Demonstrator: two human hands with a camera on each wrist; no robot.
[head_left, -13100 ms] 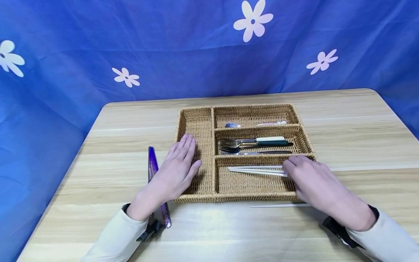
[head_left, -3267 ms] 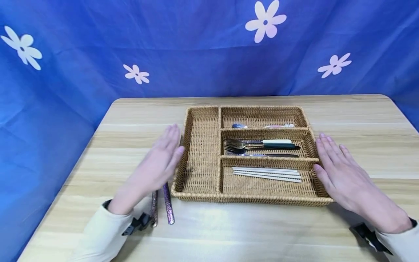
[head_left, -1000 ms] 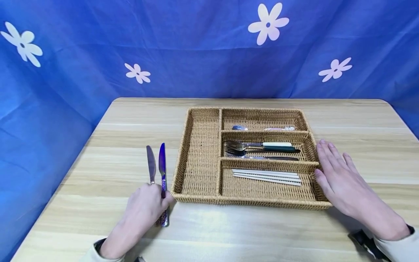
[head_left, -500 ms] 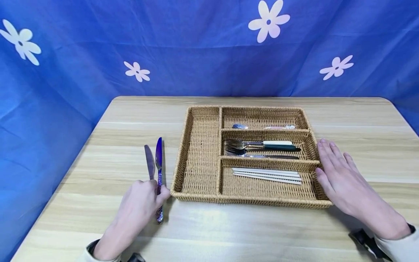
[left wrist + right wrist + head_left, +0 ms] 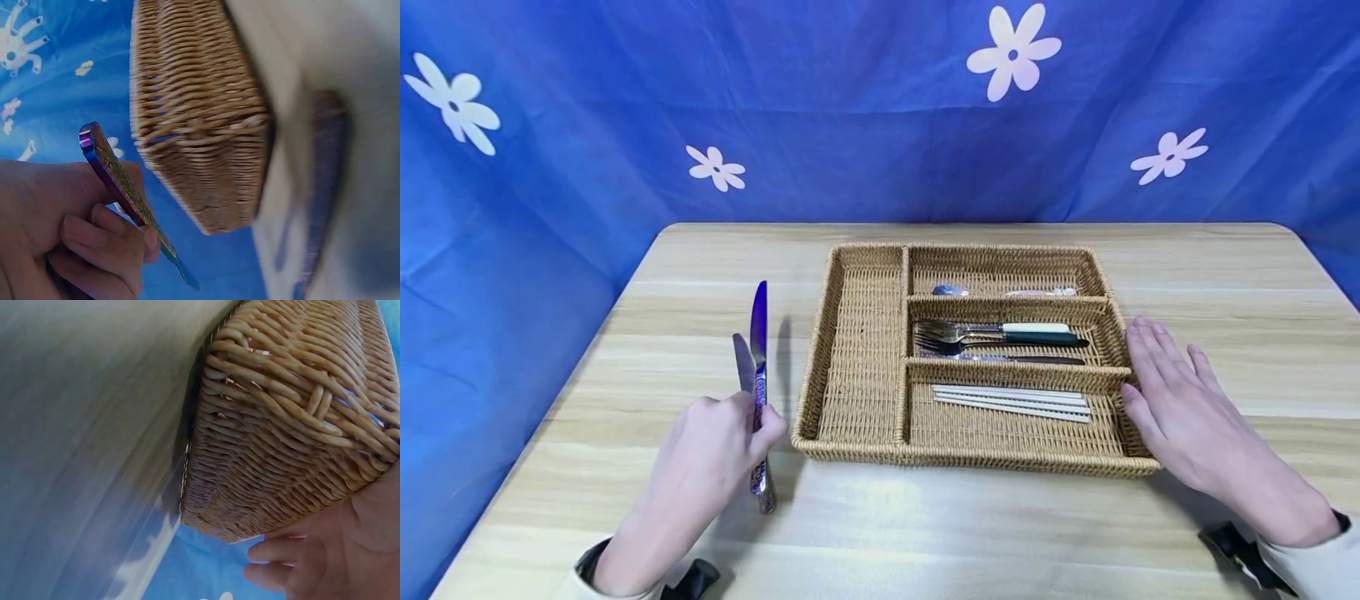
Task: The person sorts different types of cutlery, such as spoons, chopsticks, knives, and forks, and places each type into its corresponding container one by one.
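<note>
My left hand (image 5: pixel 700 446) pinches a shiny purple-blue table knife (image 5: pixel 759 325) by its handle, blade pointing away. In the left wrist view this knife (image 5: pixel 128 194) is clear of the table, thumb and curled fingers around its patterned handle. A second table knife (image 5: pixel 742 360), darker, lies on the table just left of it, its handle mostly hidden by the hand. To the right stands a woven cutlery tray (image 5: pixel 861 358) with a long bare compartment on its left. My right hand (image 5: pixel 1187 417) rests with extended fingers against the tray's right wall, also seen in the right wrist view.
White chopsticks (image 5: pixel 1011 402) lie in the tray's front compartment. The middle one holds forks (image 5: pixel 943 332) and a dark-handled knife (image 5: pixel 1045 360). A spoon (image 5: pixel 951 291) is in the back compartment. A blue flowered cloth (image 5: pixel 850 125) hangs behind the wooden table (image 5: pixel 925 533).
Chopsticks formerly in the right hand now lie in the tray; that hand has moved to the tray's side. The left hand left the tray, gripped the purple-blue knife and lifted it.
</note>
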